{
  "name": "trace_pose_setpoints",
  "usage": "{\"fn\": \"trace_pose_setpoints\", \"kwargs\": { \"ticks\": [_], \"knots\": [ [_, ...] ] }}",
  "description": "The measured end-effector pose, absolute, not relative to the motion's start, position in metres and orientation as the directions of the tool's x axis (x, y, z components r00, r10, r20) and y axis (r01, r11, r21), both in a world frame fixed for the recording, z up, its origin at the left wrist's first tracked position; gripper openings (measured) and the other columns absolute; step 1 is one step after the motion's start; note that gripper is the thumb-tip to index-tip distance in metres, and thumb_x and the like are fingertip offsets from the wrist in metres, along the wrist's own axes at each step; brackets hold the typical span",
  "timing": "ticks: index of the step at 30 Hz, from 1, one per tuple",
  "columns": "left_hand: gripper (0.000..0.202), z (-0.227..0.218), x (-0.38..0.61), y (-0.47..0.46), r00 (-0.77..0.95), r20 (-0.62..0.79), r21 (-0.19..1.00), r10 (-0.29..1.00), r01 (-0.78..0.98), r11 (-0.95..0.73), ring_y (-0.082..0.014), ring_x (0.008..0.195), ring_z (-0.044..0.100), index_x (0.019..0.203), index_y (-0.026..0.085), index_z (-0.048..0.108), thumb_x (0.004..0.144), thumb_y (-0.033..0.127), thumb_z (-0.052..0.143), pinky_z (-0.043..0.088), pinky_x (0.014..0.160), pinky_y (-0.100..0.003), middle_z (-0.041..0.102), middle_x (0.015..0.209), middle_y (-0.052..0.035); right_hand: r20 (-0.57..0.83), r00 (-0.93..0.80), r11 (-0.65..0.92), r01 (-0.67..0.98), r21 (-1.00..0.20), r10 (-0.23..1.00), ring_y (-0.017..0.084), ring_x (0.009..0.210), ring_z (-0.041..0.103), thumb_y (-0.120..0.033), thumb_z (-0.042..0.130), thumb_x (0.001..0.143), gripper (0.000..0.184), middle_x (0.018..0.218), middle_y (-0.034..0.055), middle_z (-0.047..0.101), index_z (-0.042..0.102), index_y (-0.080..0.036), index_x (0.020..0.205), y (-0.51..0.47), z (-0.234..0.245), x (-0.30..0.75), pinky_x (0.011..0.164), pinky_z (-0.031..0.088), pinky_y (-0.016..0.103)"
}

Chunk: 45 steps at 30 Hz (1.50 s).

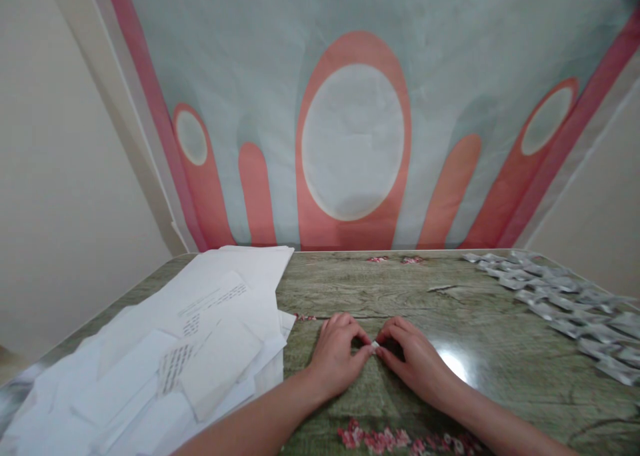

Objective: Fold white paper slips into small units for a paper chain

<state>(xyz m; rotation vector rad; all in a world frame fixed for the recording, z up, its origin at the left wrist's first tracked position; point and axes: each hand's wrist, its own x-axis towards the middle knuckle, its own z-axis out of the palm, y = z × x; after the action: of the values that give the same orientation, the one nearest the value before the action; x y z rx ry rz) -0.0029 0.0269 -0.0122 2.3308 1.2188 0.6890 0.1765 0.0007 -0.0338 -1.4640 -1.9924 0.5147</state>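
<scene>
Just above the middle of the table, my left hand [343,349] and my right hand [410,353] meet over a small piece of white paper [375,345]. The left thumb and fingers pinch one side of it, and the right thumb and fingers pinch the other. Most of the paper is hidden by my fingertips, so its full shape does not show. To the left of my left hand lies a heap of white paper sheets [240,259], some with printed text.
Rows of folded, twisted paper pieces [560,296] lie along the table's right side. The wood-patterned table [340,279] carries pink flower prints [380,439] and a bright light reflection. A grey and red patterned panel [353,136] stands behind its far edge.
</scene>
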Motion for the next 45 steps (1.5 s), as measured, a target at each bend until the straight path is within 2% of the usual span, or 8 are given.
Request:
{"fn": "trace_pose_setpoints", "kwargs": {
  "ticks": [10,20,25,28,31,37,41,45],
  "knots": [
    [0.004,-0.012,-0.005,0.025,0.558,0.225,0.631,0.799,0.541,-0.556,-0.0191,0.088,0.052,0.080,0.020,0.058,0.080,0.022,0.061,0.038,0.080,-0.029,0.060,0.085,-0.0014,0.254,-0.211,0.329,0.674,-0.662,0.944,0.019,0.078,0.054,-0.026,0.055,0.083,0.009,0.082,0.0027,0.059,0.056,-0.021,0.076,-0.003,-0.036,0.177,0.071,0.041,0.032],
    [0.007,-0.012,-0.005,0.023,0.522,0.209,0.730,0.827,0.480,-0.487,-0.0169,0.086,0.054,0.089,0.019,0.055,0.082,0.019,0.057,0.041,0.076,-0.026,0.060,0.088,-0.0014,0.221,-0.223,0.314,0.669,-0.674,0.950,0.019,0.074,0.053,-0.030,0.049,0.088,0.012,0.079,0.0021,0.060,0.057,-0.021,0.085,-0.008,-0.035,0.173,0.068,0.040,0.031],
    [0.007,-0.015,-0.005,0.024,0.523,0.195,0.760,0.830,0.455,-0.465,-0.0170,0.087,0.054,0.090,0.019,0.054,0.083,0.020,0.055,0.042,0.078,-0.027,0.060,0.090,-0.0021,0.235,-0.272,0.360,0.689,-0.630,0.933,0.019,0.074,0.053,-0.034,0.044,0.091,0.024,0.076,0.0020,0.059,0.054,-0.021,0.074,-0.008,-0.031,0.172,0.070,0.039,0.032],
    [0.009,-0.015,-0.004,0.025,0.525,0.189,0.791,0.830,0.419,-0.445,-0.0166,0.086,0.055,0.093,0.018,0.054,0.084,0.022,0.054,0.042,0.079,-0.027,0.061,0.091,-0.0029,0.227,-0.259,0.344,0.682,-0.646,0.939,0.019,0.073,0.053,-0.036,0.042,0.092,0.028,0.074,0.0022,0.058,0.052,-0.020,0.071,-0.007,-0.029,0.172,0.069,0.039,0.031],
    [0.013,-0.012,-0.004,0.024,0.544,0.198,0.768,0.815,0.431,-0.474,-0.0170,0.087,0.054,0.096,0.018,0.055,0.085,0.025,0.054,0.042,0.079,-0.028,0.060,0.092,-0.0033,0.219,-0.254,0.333,0.636,-0.696,0.942,0.018,0.070,0.053,-0.039,0.041,0.092,0.030,0.072,0.0021,0.059,0.055,-0.020,0.072,-0.006,-0.026,0.174,0.067,0.039,0.030],
    [0.013,-0.004,-0.005,0.022,0.622,0.208,0.629,0.755,0.506,-0.590,-0.0186,0.088,0.051,0.085,0.019,0.057,0.087,0.031,0.052,0.039,0.080,-0.030,0.060,0.089,-0.0031,0.206,-0.254,0.321,0.598,-0.735,0.945,0.017,0.067,0.053,-0.042,0.042,0.090,0.035,0.068,0.0009,0.058,0.058,-0.019,0.070,-0.007,-0.022,0.175,0.063,0.038,0.029],
    [0.014,-0.006,-0.005,0.024,0.627,0.198,0.620,0.753,0.515,-0.592,-0.0180,0.086,0.051,0.083,0.019,0.057,0.087,0.031,0.051,0.039,0.079,-0.029,0.059,0.086,-0.0027,0.203,-0.259,0.322,0.606,-0.727,0.945,0.017,0.067,0.053,-0.041,0.043,0.090,0.034,0.067,-0.0001,0.057,0.056,-0.019,0.068,-0.008,-0.021,0.174,0.065,0.037,0.029],
    [0.015,-0.007,-0.005,0.026,0.608,0.163,0.662,0.777,0.516,-0.543,-0.0169,0.082,0.051,0.081,0.018,0.056,0.087,0.030,0.050,0.039,0.075,-0.027,0.059,0.083,-0.0019,0.182,-0.262,0.306,0.587,-0.750,0.948,0.017,0.071,0.055,-0.038,0.044,0.090,0.029,0.070,-0.0003,0.059,0.060,-0.020,0.073,-0.009,-0.020,0.174,0.071,0.038,0.031]
  ]
}}
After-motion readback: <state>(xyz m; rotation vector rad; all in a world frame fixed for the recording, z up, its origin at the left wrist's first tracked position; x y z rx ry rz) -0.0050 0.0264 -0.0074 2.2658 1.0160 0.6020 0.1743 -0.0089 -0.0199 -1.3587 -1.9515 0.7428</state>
